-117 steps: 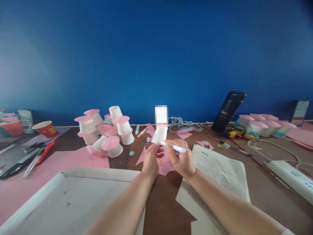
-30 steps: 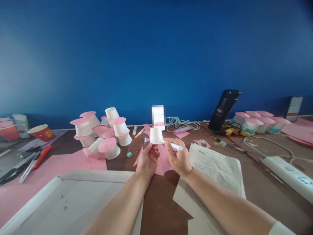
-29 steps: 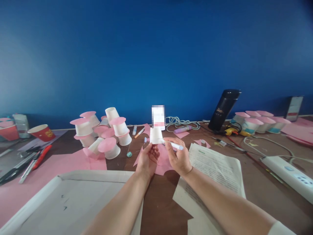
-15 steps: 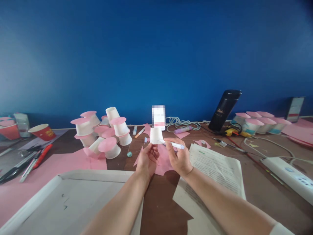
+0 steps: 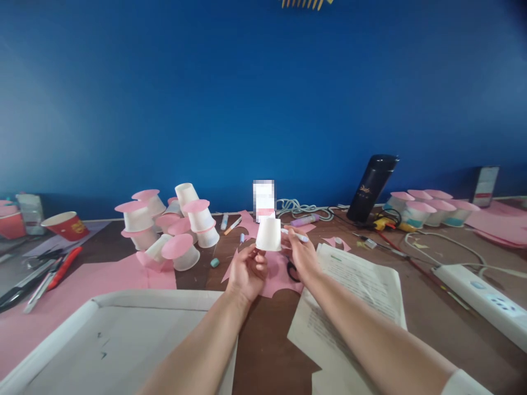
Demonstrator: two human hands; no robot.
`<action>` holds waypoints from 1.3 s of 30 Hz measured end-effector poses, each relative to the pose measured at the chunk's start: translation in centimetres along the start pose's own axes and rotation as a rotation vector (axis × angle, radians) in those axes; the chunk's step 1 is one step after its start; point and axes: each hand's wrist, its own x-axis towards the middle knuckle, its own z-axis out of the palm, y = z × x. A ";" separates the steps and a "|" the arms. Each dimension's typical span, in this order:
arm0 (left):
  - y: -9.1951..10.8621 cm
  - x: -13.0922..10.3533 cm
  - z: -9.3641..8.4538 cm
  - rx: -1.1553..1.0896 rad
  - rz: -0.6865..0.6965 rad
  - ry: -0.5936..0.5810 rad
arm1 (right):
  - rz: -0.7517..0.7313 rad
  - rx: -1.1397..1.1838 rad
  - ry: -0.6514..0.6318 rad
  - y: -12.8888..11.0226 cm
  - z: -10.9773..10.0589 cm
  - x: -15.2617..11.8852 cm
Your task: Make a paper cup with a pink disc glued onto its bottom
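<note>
My left hand (image 5: 248, 272) is closed at the rim of a small white paper cup (image 5: 269, 236), held upside down above pink paper. In my right hand (image 5: 303, 253) is a slim white marker (image 5: 300, 236), its front end pointing at the cup's right side. Whether the tip touches the cup I cannot tell. Beneath both hands lies cut pink paper (image 5: 276, 277), with a dark scissor-like loop (image 5: 292, 272) partly hidden by my right hand. A phone (image 5: 263, 198) stands behind the cup.
White cups with pink paper discs (image 5: 178, 246) are stacked at left, near a red paper cup (image 5: 69, 226) and a red-handled cutter (image 5: 63, 269). At right are printed sheets (image 5: 358, 285), a black bottle (image 5: 371, 187) and a power strip (image 5: 486, 299). A white tray-like lid (image 5: 135, 340) lies front left.
The cup has shifted slightly right and lower in view and looks larger. My right hand and the marker have turned a little. The whole view has moved slightly.
</note>
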 end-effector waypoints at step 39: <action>-1.8 2.3 -1.3 0.108 0.313 -0.035 | -0.960 -0.725 -0.184 -1.2 -1.0 -3.1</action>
